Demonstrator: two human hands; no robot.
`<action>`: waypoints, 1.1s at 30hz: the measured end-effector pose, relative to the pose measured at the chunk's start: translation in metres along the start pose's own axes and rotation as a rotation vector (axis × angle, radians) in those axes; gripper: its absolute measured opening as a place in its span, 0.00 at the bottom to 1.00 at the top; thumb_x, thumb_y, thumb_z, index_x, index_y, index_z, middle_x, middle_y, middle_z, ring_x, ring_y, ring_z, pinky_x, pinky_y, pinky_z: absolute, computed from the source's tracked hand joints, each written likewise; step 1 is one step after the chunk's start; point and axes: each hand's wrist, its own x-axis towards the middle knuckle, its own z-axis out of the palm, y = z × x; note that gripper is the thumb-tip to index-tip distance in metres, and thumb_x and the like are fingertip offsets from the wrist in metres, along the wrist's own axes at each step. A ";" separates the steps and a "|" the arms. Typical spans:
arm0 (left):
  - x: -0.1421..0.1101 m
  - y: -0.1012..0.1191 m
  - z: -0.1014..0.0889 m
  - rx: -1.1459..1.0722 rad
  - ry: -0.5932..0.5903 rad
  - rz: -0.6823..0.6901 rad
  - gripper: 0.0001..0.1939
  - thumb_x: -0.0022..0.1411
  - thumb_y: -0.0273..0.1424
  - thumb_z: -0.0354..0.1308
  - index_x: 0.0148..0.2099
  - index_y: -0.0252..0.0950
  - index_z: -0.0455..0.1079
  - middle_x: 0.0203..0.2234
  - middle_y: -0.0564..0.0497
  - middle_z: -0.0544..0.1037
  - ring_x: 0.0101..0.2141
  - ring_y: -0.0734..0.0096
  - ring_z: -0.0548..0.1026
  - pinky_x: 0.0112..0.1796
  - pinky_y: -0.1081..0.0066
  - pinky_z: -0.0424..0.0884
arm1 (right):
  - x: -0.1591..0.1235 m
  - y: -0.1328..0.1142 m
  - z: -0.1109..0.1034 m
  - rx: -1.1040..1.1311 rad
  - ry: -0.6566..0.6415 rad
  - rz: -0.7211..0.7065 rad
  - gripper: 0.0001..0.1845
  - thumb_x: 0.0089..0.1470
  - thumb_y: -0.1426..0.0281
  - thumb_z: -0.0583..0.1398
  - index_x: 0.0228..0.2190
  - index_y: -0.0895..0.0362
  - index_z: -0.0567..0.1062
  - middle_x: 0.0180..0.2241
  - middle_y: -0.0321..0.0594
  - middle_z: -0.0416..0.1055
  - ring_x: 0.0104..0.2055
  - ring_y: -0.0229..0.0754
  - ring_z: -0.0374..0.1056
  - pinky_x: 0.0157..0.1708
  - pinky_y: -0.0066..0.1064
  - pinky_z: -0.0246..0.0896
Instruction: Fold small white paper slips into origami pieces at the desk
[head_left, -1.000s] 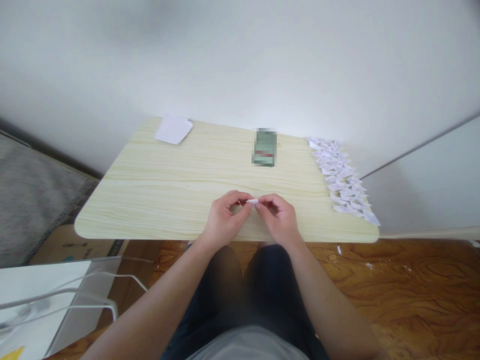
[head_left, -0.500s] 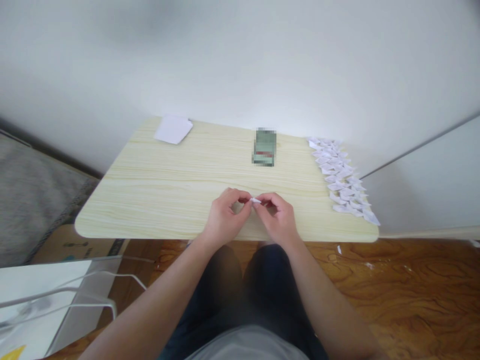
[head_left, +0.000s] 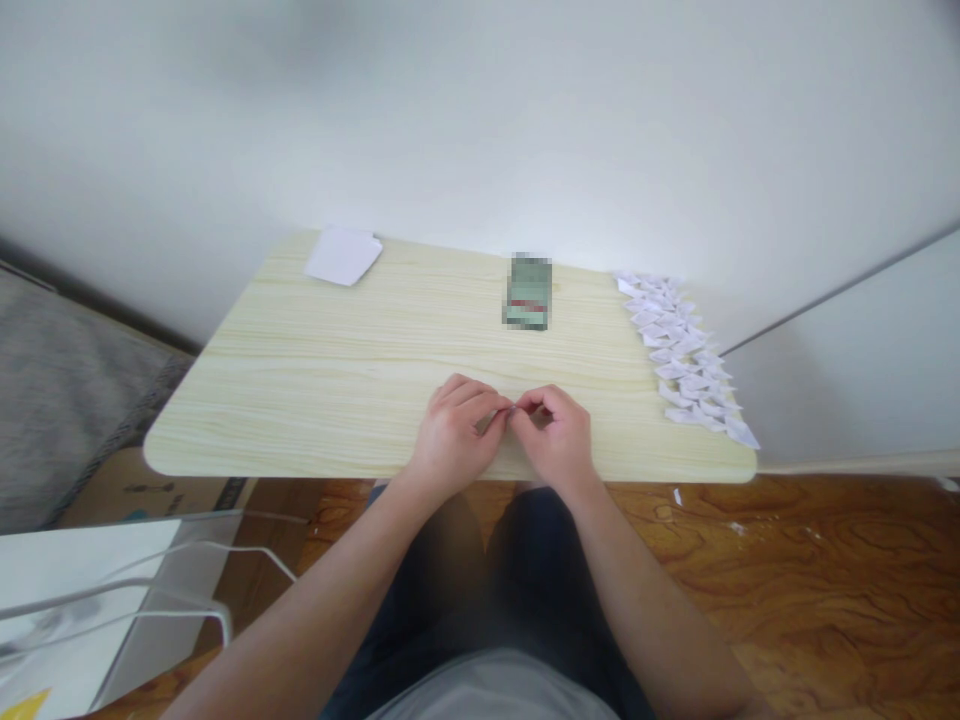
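My left hand point(head_left: 456, 432) and my right hand point(head_left: 553, 436) meet fingertip to fingertip over the near edge of a pale wooden table point(head_left: 315, 370). Both pinch a tiny white folded paper piece point(head_left: 511, 408), almost wholly hidden by the fingers. Along the table's right edge lies a row of several small folded white paper pieces point(head_left: 686, 365). A white paper stack point(head_left: 343, 255) rests at the far left corner.
A blurred green object point(head_left: 528, 292) lies at the far middle of the table. A white wall stands behind. A white bag with handles point(head_left: 97, 600) sits at lower left, a wood-pattern floor point(head_left: 840, 570) to the right. My dark-clad knees are under the table edge.
The fingers of both hands have closed tighter together around the paper piece, which showed more between the fingertips before. The hands stay in the same place.
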 end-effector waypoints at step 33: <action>0.000 0.001 -0.008 -0.374 0.102 -0.329 0.07 0.64 0.34 0.64 0.40 0.37 0.80 0.37 0.48 0.83 0.39 0.65 0.80 0.43 0.66 0.78 | 0.003 0.000 -0.005 0.087 -0.009 0.083 0.03 0.57 0.69 0.63 0.33 0.51 0.78 0.33 0.37 0.79 0.35 0.45 0.73 0.40 0.38 0.67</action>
